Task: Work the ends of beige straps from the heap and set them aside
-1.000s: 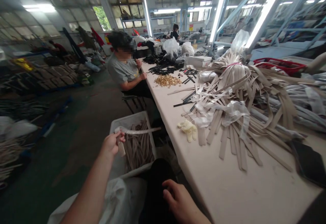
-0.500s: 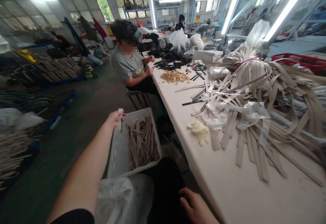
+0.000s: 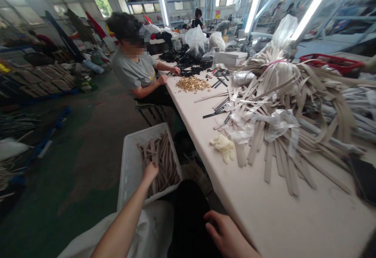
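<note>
My left hand (image 3: 151,173) reaches into a white plastic bin (image 3: 125,168) at the side of the table. Its fingers are closed around a taupe strap (image 3: 158,153), part of which is hidden by the hand. Many similar straps (image 3: 168,168) lie heaped lengthwise in the bin. Low in the view, my right hand (image 3: 226,230) rests by my dark-clothed leg and the table edge. The fingers there are loosely bent, the thumb stands apart from them, and no object shows in the hand.
The table (image 3: 255,219) runs along my right, bearing a large bundle of flat straps (image 3: 279,85), a pale glove (image 3: 223,147) and a pile of gold-coloured buckles (image 3: 192,84). A seated co-worker (image 3: 133,70) is beyond the bin. A white sack (image 3: 147,226) lies below my left arm.
My left hand has moved down and right, from the bin's far left rim into the straps. Before, it held up a short pale strip. My right hand stays nearly still; the view has turned slightly right.
</note>
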